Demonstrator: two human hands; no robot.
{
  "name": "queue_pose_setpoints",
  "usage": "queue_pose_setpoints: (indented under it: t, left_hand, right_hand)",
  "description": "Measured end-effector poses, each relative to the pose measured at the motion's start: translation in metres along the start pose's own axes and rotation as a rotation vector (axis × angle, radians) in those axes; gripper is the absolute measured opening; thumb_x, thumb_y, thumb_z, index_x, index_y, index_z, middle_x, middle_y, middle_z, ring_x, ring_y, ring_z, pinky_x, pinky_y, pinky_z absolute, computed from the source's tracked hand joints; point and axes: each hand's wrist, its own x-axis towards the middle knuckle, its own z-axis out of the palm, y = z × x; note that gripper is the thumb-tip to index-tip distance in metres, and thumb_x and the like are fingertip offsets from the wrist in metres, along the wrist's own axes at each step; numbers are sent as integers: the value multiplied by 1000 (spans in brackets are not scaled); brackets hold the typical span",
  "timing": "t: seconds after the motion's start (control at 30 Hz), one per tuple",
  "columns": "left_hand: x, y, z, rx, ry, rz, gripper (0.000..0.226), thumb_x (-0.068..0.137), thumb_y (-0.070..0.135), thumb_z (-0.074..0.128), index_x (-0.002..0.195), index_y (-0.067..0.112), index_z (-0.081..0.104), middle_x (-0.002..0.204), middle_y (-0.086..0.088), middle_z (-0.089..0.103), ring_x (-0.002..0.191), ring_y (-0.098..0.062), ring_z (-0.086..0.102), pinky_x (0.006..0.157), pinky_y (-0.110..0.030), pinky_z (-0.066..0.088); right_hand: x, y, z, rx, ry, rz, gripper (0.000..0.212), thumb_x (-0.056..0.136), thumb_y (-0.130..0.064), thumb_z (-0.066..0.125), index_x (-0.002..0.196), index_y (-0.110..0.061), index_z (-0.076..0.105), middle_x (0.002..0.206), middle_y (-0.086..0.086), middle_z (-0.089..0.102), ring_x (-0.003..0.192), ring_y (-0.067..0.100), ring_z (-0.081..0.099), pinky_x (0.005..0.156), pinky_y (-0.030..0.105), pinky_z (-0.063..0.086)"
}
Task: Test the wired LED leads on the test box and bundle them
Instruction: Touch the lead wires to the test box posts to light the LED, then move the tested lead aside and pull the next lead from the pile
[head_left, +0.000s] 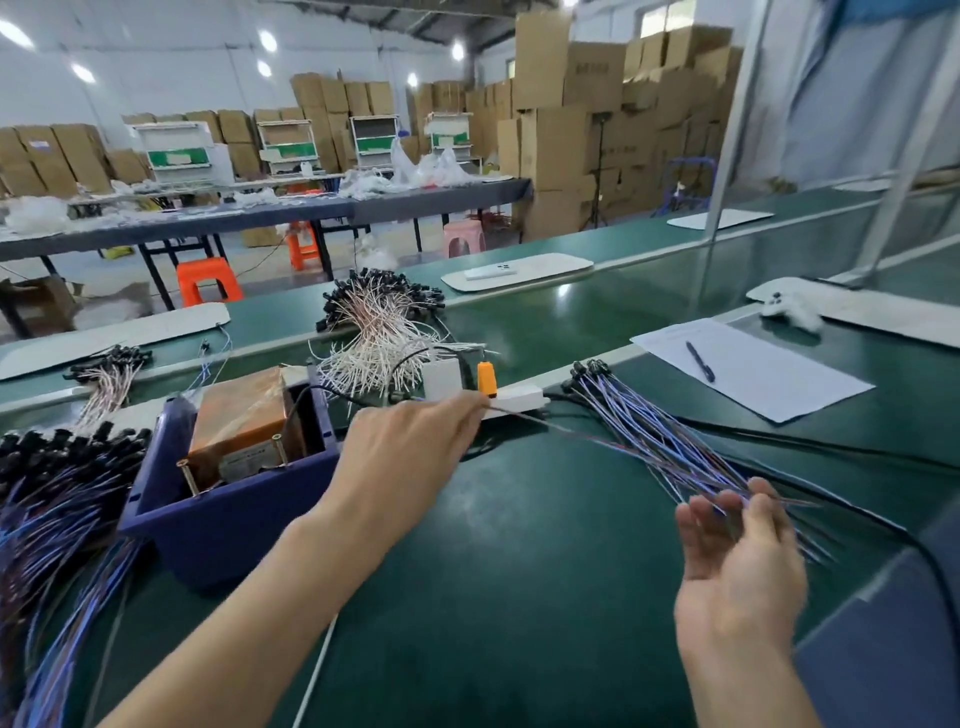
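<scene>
Testing underway, we judge; bundling not begun.
Our left hand (410, 447) pinches 1 thin lead (545, 424) beside the blue plastic test box (234, 519); our right hand (737, 551) grips loose blue-purple wired LED leads (649, 436) above the green surface (519, 571).

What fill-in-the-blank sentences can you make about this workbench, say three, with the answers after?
1. Of the left hand, which pinches a single lead, and the right hand, the one holding the bunch of leads is the ___.
2. The pen lies on a sheet of ___.
3. The test box sits inside a ___ bin.
Answers: right; paper; blue.
</scene>
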Motion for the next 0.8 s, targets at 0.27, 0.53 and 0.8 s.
queue_pose_setpoints:
  t: [0.27, 0.53, 0.8]
  left_hand:
    - [113, 42, 100, -408, -276, -166, 33, 105, 23, 46, 133, 25, 64, 130, 2, 68, 117, -23, 62, 96, -38, 50]
    - [143, 73, 163, -590, -451, -329, 43, 103, 11, 37, 136, 17, 63, 130, -7, 67, 100, -28, 67, 83, -31, 53]
    - [153, 77, 185, -533, -668, -328, 69, 93, -1, 33, 155, 28, 35, 135, -15, 60, 106, -37, 66, 77, -33, 53]
  right_hand:
    - [22, -6, -10, 68, 145, -5, 18, 107, -17, 45, 98, -22, 59, 88, -1, 69, 68, 14, 69, 60, 21, 60]
    - [42, 2, -15, 119, 283, 68, 10, 107, -16, 46, 110, -14, 56, 93, 3, 70, 60, 12, 71, 60, 21, 61]
    - [45, 12, -4, 147, 293, 25, 51, 102, -8, 55, 150, -1, 39, 111, 3, 70, 88, 19, 74, 64, 18, 60]
